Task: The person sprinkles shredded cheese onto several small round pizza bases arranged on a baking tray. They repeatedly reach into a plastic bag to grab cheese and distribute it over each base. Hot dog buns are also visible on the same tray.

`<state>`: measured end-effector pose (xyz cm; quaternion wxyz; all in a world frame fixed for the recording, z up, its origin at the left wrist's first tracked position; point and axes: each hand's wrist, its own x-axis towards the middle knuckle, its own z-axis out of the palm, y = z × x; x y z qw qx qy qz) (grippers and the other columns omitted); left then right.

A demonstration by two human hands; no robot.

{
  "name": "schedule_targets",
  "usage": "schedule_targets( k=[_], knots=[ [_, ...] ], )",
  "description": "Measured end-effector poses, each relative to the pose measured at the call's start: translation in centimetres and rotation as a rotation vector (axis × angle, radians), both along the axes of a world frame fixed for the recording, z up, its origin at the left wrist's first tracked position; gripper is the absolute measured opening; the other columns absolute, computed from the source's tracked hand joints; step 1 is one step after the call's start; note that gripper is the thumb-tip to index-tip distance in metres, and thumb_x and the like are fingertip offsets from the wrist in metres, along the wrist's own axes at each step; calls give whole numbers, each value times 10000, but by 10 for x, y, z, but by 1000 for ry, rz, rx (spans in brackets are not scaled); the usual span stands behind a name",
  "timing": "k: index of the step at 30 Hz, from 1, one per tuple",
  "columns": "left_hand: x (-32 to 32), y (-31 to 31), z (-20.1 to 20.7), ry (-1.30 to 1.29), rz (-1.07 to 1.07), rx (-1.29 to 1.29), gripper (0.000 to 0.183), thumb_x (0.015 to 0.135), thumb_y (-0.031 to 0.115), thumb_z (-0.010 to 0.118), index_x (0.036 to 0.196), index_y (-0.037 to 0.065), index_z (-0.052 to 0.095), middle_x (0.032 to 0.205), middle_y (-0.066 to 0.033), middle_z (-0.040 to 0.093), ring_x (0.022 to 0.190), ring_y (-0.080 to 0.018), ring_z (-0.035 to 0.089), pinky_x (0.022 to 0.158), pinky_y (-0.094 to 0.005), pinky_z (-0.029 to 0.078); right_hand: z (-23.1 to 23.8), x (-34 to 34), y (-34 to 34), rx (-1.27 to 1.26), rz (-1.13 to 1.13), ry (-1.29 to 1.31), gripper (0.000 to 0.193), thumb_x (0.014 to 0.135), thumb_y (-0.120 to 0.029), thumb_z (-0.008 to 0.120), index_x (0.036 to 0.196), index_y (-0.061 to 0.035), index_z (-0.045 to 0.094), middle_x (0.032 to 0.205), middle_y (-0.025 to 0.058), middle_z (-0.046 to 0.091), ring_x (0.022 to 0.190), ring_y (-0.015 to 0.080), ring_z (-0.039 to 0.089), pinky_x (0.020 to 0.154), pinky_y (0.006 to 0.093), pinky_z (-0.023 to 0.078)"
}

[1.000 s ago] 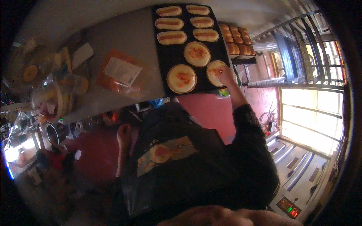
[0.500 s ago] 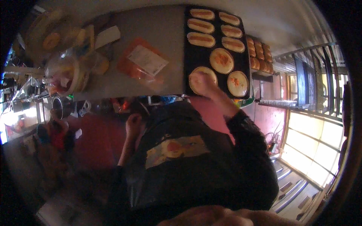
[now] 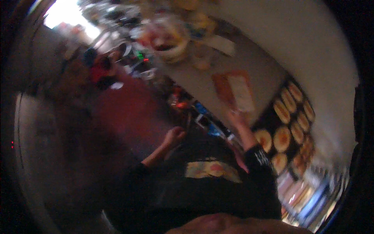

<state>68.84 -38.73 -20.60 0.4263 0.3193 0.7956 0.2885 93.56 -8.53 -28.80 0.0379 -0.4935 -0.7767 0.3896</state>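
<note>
My right hand [image 3: 237, 117] reaches over the near edge of the grey table, at the lower end of a flat orange packet [image 3: 224, 90] with a white label. Motion blur smears its fingers, and I cannot tell whether they touch the packet. In front of my dark apron, away from the table, my left hand [image 3: 175, 135] hangs with its fingers curled closed and nothing visible in them. To the right lies a black baking tray [image 3: 270, 124], holding round dough pieces [image 3: 282, 139] with orange topping and several long dough pieces [image 3: 282, 111] with a sausage-coloured strip.
Farther back on the table [image 3: 269, 66] are a pale tub [image 3: 174, 50] with plastic bags and a white card [image 3: 221, 44]. Browned loaves [image 3: 304, 154] sit beyond the tray. Cluttered items line the shelf under the table edge.
The view has swung round, so the table now slants across it. My right hand has left the round dough on the tray and moved left to the orange packet. My left hand stays curled.
</note>
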Motion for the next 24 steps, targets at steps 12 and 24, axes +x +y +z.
schedule_targets(
  k=[12,24],
  knots=[
    [0,-35,4,-148,101,85,249,875,257,620,989,47,690,978,-124,691,933,-249,658,821,-384,521,-54,30,11,273,29,-329,330,903,-427,562,1012,-151,709,903,170,661,815,344,617,696,463,499],
    [-2,-36,10,-107,101,0,293,922,303,648,1080,56,652,1098,-142,654,989,-310,633,830,-428,508,-41,29,33,140,-159,-187,285,919,-364,554,1021,-122,665,881,136,630,764,290,576,650,410,477]
  ],
)
